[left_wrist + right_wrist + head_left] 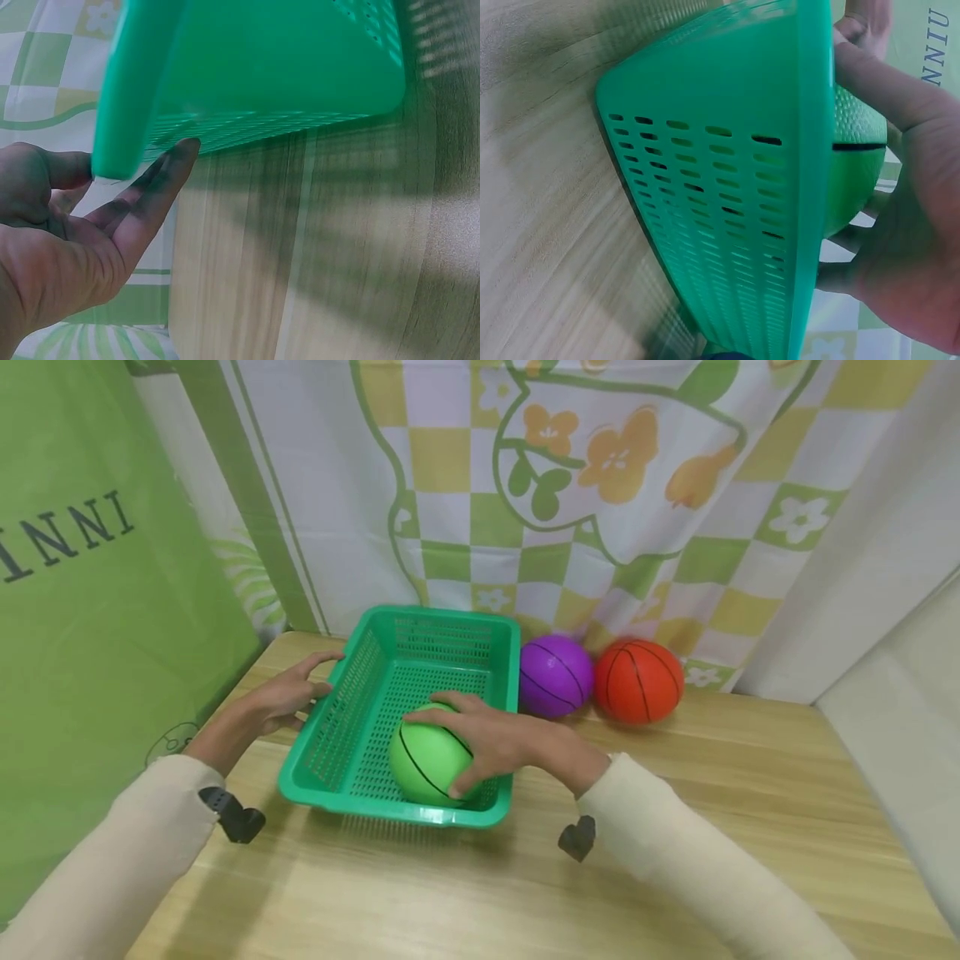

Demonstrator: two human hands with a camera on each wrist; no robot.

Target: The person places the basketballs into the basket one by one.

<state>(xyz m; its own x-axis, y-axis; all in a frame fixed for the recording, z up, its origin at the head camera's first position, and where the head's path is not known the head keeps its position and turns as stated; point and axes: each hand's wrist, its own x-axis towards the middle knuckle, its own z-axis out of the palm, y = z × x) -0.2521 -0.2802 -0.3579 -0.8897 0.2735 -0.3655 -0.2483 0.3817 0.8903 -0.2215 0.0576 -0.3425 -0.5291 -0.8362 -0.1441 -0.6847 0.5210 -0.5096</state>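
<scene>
Grip on one side, touch on the other

Right hand [491, 739] and left hand [288, 693] have different jobs here. The right hand grips the green ball [420, 756], its fingers curved over the far side and its thumb pressed against the near side. A spread hold like this suits a smooth round thing, since contact on opposite sides would stop it from rolling away. The ball sits beneath that palm, inside the green basket [442, 635], in the corner nearest the right wrist.

The left hand is not clasped. Its fingers are extended rather than curled, touching the basket at the rim, with some reaching below it along the outer wall. This seems meant to steady that side against any push from the right hand; how firmly it presses, I cannot tell.

The basket lies between the hands on the counter [750, 777], probably so that both can reach it easily. Beyond the right hand, just outside the basket, is the purple ball [553, 675], with the red ball [637, 681] farther right beside it. The curtain [450, 518] hangs behind them and may serve as a backstop against rolling.
</scene>
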